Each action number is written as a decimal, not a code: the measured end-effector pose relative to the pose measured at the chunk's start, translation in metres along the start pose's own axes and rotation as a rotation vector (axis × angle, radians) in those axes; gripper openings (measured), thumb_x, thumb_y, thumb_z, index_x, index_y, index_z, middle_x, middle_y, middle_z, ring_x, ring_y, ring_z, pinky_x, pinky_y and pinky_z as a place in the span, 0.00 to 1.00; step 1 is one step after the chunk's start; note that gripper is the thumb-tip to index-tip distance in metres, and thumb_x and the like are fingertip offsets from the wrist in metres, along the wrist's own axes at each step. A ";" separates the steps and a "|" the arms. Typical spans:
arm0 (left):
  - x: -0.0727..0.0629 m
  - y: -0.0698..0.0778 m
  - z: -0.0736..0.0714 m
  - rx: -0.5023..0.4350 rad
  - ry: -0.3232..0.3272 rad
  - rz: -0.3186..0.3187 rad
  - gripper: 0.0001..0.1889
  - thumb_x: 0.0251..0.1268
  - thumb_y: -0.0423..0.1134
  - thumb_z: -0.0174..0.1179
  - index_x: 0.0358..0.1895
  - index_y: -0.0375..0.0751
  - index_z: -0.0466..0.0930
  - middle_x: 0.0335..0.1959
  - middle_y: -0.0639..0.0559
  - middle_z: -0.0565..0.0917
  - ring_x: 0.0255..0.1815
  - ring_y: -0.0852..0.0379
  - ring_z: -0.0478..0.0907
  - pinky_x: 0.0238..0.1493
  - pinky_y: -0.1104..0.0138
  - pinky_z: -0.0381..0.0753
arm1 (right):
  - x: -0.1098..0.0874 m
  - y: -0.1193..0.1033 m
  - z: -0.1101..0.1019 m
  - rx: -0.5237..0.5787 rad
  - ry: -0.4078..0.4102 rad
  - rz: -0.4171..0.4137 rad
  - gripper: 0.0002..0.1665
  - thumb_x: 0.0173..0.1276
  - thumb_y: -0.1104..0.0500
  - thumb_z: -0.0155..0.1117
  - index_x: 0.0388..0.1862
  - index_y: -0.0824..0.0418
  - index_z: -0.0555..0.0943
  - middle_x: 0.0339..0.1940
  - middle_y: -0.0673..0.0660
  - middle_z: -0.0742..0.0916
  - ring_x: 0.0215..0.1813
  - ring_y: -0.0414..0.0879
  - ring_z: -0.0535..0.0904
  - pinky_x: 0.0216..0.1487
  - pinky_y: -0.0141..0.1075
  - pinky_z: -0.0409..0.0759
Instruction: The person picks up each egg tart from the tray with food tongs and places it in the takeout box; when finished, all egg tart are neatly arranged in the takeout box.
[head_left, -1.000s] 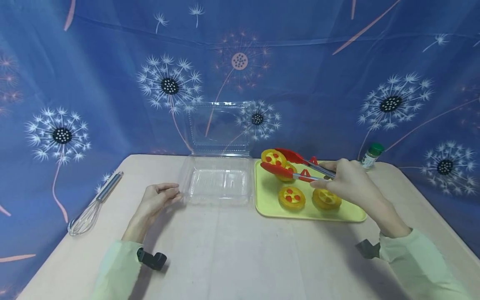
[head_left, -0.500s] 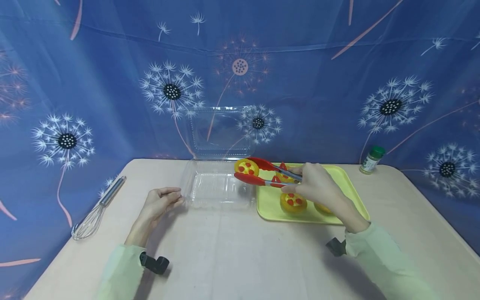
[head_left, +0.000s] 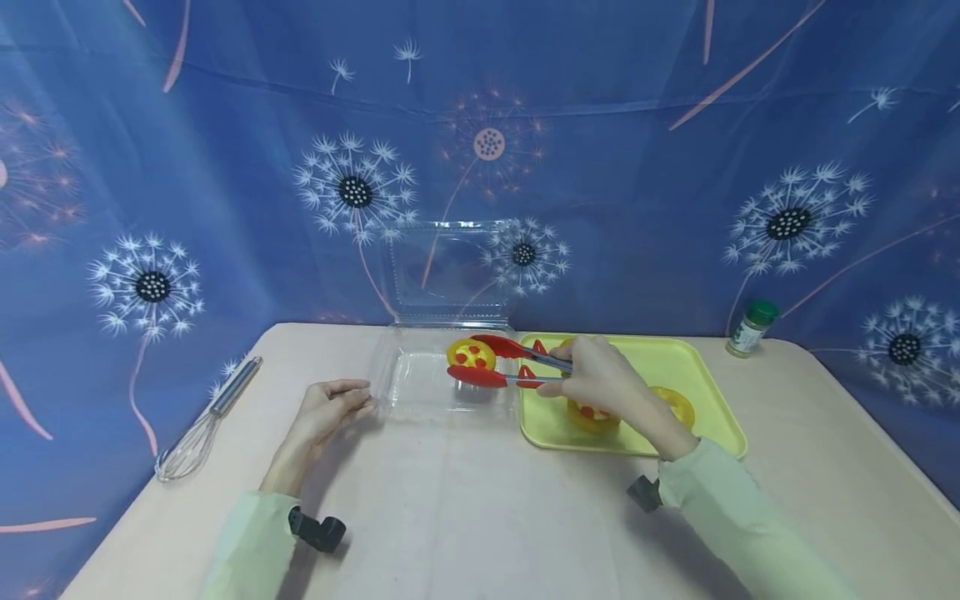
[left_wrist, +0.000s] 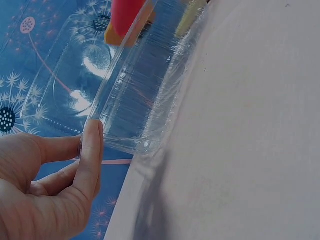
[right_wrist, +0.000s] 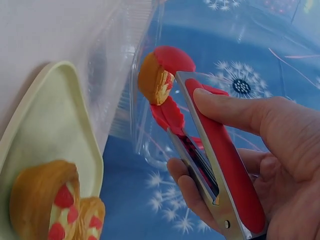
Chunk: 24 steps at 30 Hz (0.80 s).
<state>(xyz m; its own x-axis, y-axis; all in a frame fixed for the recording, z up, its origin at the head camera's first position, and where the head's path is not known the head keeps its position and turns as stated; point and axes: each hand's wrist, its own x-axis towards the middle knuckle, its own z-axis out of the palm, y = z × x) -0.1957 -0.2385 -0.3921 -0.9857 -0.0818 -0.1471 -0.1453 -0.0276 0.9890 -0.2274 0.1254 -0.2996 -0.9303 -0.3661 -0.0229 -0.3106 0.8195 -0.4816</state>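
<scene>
My right hand (head_left: 603, 379) grips red-and-silver tongs (right_wrist: 230, 160), thumb on one arm and fingers round the other. Between the red tips is a small yellow pastry tart with red pieces on top (head_left: 471, 354), over the base of a clear plastic clamshell container (head_left: 408, 408). The container's lid (head_left: 450, 279) stands raised against the backdrop. At the container's left front corner, my left hand (head_left: 318, 425) pinches the rim between thumb and fingers, as the left wrist view shows. A yellow tray (head_left: 667, 358) to the right bears more tarts (head_left: 678, 407), partly hidden by my right hand.
A whisk (head_left: 206, 425) lies at the table's left edge. Toward the back right stands a green-capped spice jar (head_left: 750, 329). A blue cloth with dandelion prints (head_left: 615, 208) hangs close behind the table, right at the back of the container and tray.
My right hand has carried the tart in the tongs leftward, from above the tray to over the container base. My left hand has stayed at the container's corner. The head view has shifted slightly.
</scene>
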 end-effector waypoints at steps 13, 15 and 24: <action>-0.001 -0.002 0.002 0.002 0.020 0.003 0.22 0.72 0.26 0.49 0.63 0.13 0.61 0.39 0.42 0.82 0.34 0.65 0.83 0.47 0.75 0.86 | 0.027 -0.015 0.024 -0.023 -0.005 -0.103 0.14 0.51 0.53 0.80 0.22 0.58 0.83 0.10 0.46 0.61 0.14 0.39 0.52 0.16 0.27 0.45; -0.001 -0.002 0.002 -0.005 0.026 0.002 0.22 0.72 0.26 0.49 0.63 0.13 0.62 0.38 0.41 0.82 0.34 0.64 0.83 0.47 0.75 0.86 | 0.030 -0.018 0.026 -0.010 -0.016 -0.099 0.13 0.51 0.54 0.81 0.22 0.59 0.83 0.10 0.47 0.64 0.15 0.39 0.53 0.16 0.28 0.47; -0.001 -0.003 0.003 -0.041 0.026 0.016 0.22 0.71 0.25 0.50 0.62 0.11 0.61 0.33 0.46 0.82 0.31 0.65 0.82 0.43 0.76 0.87 | 0.042 -0.034 0.041 0.033 -0.063 -0.074 0.10 0.49 0.58 0.80 0.22 0.57 0.84 0.13 0.47 0.77 0.17 0.40 0.62 0.16 0.27 0.56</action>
<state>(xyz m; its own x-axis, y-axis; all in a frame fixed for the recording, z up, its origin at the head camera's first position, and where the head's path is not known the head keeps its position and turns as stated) -0.1948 -0.2352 -0.3949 -0.9853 -0.1082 -0.1319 -0.1252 -0.0669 0.9899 -0.2481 0.0644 -0.3198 -0.8908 -0.4526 -0.0408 -0.3701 0.7746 -0.5129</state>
